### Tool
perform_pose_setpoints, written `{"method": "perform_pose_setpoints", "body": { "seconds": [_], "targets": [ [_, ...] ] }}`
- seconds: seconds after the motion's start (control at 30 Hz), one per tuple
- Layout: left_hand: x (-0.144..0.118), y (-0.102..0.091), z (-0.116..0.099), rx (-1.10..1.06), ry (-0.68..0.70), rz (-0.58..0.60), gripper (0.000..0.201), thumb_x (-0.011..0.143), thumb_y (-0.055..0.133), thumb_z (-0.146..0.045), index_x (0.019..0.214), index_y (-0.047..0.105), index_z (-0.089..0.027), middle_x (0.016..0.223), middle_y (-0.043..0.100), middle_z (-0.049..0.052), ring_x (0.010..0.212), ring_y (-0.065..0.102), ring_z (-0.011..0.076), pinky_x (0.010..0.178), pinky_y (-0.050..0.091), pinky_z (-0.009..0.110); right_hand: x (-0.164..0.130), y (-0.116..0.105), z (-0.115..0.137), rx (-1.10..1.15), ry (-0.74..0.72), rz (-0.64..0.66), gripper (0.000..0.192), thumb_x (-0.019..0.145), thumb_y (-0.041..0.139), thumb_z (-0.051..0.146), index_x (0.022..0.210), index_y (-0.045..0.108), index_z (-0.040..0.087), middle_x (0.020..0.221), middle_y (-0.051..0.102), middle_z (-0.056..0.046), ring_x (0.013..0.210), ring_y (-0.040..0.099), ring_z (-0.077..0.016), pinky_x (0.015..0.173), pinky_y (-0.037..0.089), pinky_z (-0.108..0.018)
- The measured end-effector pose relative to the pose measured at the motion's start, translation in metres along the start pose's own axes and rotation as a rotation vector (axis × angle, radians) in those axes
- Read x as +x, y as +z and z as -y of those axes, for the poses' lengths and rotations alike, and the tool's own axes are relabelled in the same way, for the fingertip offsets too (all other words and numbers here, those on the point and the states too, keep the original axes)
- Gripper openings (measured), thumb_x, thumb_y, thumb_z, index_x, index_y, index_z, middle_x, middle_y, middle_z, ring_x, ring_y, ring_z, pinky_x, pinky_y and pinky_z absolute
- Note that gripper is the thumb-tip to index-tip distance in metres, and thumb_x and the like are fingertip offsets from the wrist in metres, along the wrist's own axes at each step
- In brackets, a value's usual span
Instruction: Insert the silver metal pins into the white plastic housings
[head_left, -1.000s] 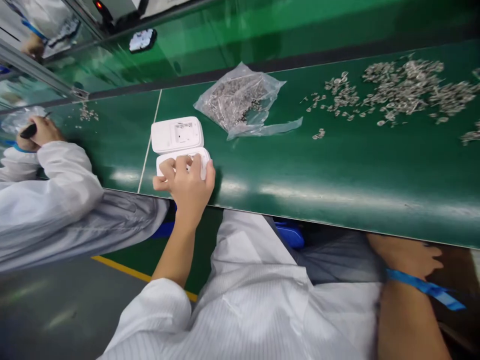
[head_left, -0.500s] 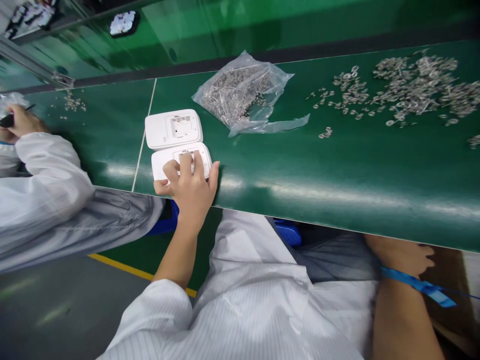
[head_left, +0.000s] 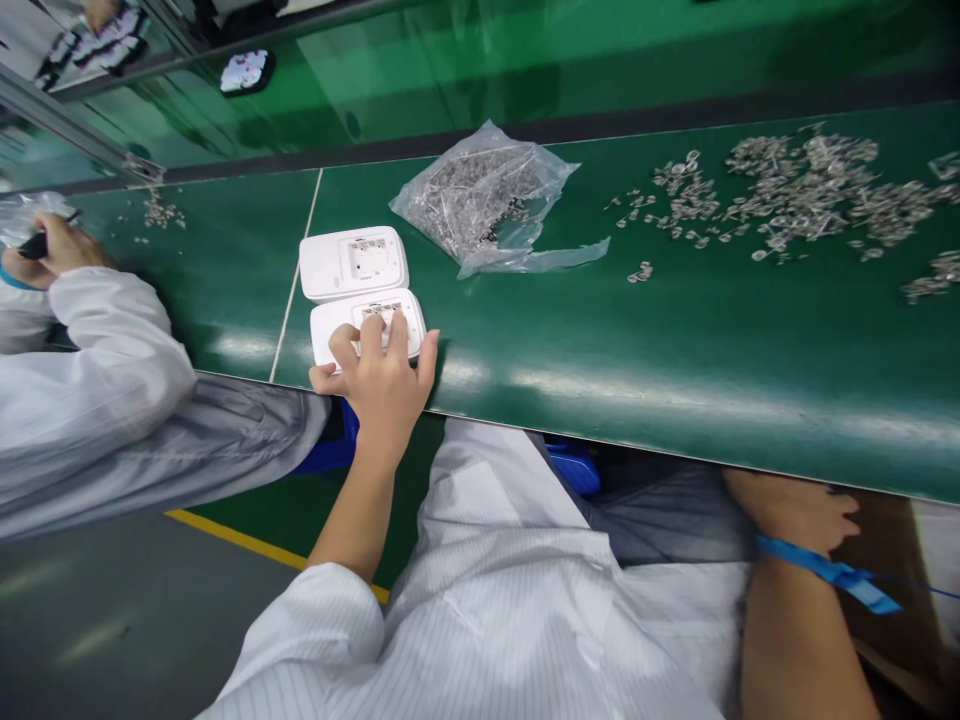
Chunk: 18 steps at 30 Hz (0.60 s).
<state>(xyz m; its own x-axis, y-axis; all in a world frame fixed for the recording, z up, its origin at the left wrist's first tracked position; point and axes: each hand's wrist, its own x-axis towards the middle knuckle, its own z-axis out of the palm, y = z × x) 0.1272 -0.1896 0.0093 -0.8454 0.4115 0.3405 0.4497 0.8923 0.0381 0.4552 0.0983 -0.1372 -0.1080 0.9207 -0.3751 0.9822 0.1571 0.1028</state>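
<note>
Two white plastic housings lie side by side on the green conveyor belt [head_left: 675, 340]. My left hand [head_left: 379, 375] rests on the nearer white housing [head_left: 336, 332], fingers spread over its top and thumb at its near edge. The farther white housing [head_left: 352, 263] lies untouched just behind it. My right hand [head_left: 799, 510] hangs below the belt's front edge over my lap, with a blue wrist strap [head_left: 825, 573]; its fingers are curled and I see nothing in it.
A clear plastic bag of small metal parts [head_left: 487, 200] lies behind the housings. Several loose metal parts [head_left: 810, 190] are scattered at the right. At the left, a co-worker's sleeve [head_left: 105, 350] and hand [head_left: 64, 245] with a dark tool.
My left hand has slid slightly on the nearer housing, and its fingers now lie flatter on top. The view has shifted a little. My right hand has barely moved.
</note>
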Motion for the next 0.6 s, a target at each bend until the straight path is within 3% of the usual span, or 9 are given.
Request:
{"method": "perform_pose_setpoints", "body": {
  "seconds": [0.1, 0.33, 0.6],
  "targets": [
    [0.000, 0.000, -0.001, 0.018, 0.004, -0.020, 0.039, 0.102, 0.048, -0.052, 0.122, 0.071, -0.028, 0.125, 0.070, 0.012, 0.124, 0.048, 0.0424, 0.093, 0.017, 0.052, -0.001, -0.003, 0.001, 0.088, 0.070, 0.010, 0.089, 0.090, 0.041, 0.065, 0.153, 0.043, 0.002, 0.150, 0.043, -0.037, 0.135, 0.041, -0.0507, 0.102, 0.036, -0.059],
    [0.000, 0.000, -0.003, 0.014, 0.006, -0.020, 0.047, 0.102, 0.046, -0.055, 0.133, 0.067, -0.026, 0.132, 0.066, 0.015, 0.120, 0.046, 0.0417, 0.091, 0.017, 0.052, -0.004, -0.008, 0.002, 0.104, 0.058, 0.033, 0.094, 0.089, 0.042, 0.068, 0.156, 0.038, 0.002, 0.149, 0.043, -0.038, 0.135, 0.040, -0.0545, 0.105, 0.034, -0.064],
    [-0.002, 0.002, 0.000, 0.062, 0.008, -0.009, 0.049, 0.104, 0.041, -0.054, 0.137, 0.065, -0.027, 0.123, 0.068, 0.015, 0.117, 0.045, 0.0409, 0.091, 0.017, 0.051, -0.007, -0.011, 0.006, 0.107, 0.049, 0.051, 0.099, 0.090, 0.035, 0.071, 0.153, 0.039, -0.006, 0.148, 0.042, -0.041, 0.136, 0.038, -0.0556, 0.107, 0.034, -0.062]
  ]
}}
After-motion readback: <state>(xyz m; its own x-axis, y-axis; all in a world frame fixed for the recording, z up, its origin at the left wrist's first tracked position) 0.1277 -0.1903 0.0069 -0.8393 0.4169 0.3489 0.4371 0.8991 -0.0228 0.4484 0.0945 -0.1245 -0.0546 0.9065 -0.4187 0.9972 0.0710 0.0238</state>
